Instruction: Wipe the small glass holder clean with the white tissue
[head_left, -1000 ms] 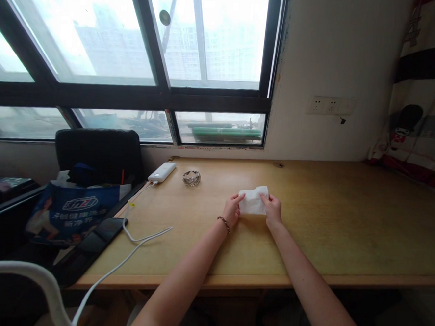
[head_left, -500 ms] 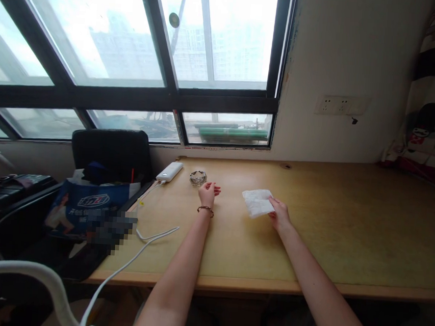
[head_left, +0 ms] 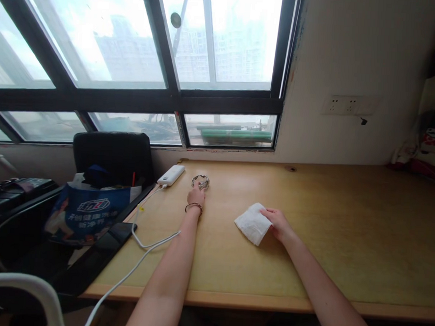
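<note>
My left hand [head_left: 196, 196], wearing a thin dark bracelet [head_left: 193, 208], reaches to a ring-shaped openwork metal piece [head_left: 203, 180] on the tabletop. Its fingers close on the near edge of this silvery ring, which rests beyond the hand; the fingertips are partly hidden. In my right hand [head_left: 277, 223] is a folded white tissue [head_left: 253, 224], pinched at its right-hand corner. The tissue hangs tilted just above the wooden table [head_left: 345, 239], its lower edge close to the surface.
A white power bank [head_left: 171, 175] lies near the table's left edge, with a white cable [head_left: 130, 266] running from that side. Left of the table stands a black chair [head_left: 111, 151] with a blue bag [head_left: 89, 209]. Window and wall border the back.
My left hand has moved forward and left onto the metal ring. The tissue in my right hand has come lower and turned, its loose corner now pointing down.
</note>
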### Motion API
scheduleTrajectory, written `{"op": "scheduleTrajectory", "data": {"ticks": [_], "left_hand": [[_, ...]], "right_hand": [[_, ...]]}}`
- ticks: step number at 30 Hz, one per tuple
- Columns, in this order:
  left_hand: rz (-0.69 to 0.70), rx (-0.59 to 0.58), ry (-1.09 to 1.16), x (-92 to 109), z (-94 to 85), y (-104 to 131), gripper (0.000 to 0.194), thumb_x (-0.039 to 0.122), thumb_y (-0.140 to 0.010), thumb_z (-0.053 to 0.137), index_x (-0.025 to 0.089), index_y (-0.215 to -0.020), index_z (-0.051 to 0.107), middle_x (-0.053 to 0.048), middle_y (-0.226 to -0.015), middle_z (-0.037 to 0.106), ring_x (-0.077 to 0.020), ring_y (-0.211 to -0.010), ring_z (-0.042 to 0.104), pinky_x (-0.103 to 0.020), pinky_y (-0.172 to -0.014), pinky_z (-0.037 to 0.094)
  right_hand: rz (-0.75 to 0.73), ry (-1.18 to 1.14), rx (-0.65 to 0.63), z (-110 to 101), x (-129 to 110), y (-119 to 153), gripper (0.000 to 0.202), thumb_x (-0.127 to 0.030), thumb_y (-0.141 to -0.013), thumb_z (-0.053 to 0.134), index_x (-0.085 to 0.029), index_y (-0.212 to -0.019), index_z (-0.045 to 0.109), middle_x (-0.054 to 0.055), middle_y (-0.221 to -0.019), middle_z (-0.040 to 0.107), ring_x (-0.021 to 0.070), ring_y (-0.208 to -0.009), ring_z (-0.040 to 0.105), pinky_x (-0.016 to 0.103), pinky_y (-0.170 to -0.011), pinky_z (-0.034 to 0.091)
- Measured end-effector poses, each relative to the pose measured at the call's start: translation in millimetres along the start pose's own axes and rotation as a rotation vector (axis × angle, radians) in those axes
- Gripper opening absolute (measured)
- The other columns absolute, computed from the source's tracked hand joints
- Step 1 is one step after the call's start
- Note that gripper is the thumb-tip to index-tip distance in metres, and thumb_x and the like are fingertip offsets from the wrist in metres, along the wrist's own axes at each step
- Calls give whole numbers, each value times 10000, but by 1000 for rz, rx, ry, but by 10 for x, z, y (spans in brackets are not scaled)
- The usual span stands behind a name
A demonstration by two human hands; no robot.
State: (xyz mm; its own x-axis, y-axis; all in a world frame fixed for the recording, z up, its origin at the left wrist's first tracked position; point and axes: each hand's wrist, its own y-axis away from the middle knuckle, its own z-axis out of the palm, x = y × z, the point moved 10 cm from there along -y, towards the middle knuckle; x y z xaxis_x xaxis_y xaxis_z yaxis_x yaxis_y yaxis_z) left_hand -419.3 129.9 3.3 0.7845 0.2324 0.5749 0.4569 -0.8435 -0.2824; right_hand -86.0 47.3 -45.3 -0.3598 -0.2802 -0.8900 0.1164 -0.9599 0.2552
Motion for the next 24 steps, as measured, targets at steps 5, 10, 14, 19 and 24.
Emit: {"op": "scheduleTrajectory", "data": {"ticks": [5,10,14,19,24], "left_hand": [[31,56,204,59,-104,123,283,354,-656,617,209,-889,551,-24,-554,594,-215,-619,588,-264,-610,384],[74,-10,481,338,-104,358,213,325,-655,620,206,-817,551,32,-493,547,-149,-438,531,-232,-559,371],[244,-110,555,872,-19,678,211,314,-653,628,204,-818,558,17,-574,569,-129,-505,557,-203,-563,380],[384,-256,654,1482,210,1267,166,317,-665,626,230,-794,569,21,-559,552,-122,-529,549,-191,-555,387],[402,-366,787,1747,260,1728,221,299,-636,656,233,-839,602,-22,-657,587,-149,-631,564,-224,-627,426]], "right_hand": [[-81,-82,103,-105,-84,-44,158,-215,-558,680,-121,-679,639,45,-620,658,135,-500,575,213,-454,447],[-262,-151,268,-323,-281,2,172,-286,-584,654,-142,-676,638,35,-641,661,163,-553,598,240,-489,473],[-311,-188,308,-364,-363,60,184,-326,-603,634,-152,-658,621,24,-646,657,164,-591,605,237,-515,479],[-308,-263,211,-182,-414,117,255,-353,-623,632,-153,-781,620,32,-757,665,161,-661,614,242,-587,495],[-439,-189,26,70,-570,212,384,-346,-628,645,-182,-967,574,30,-907,645,156,-773,607,243,-674,485]]}}
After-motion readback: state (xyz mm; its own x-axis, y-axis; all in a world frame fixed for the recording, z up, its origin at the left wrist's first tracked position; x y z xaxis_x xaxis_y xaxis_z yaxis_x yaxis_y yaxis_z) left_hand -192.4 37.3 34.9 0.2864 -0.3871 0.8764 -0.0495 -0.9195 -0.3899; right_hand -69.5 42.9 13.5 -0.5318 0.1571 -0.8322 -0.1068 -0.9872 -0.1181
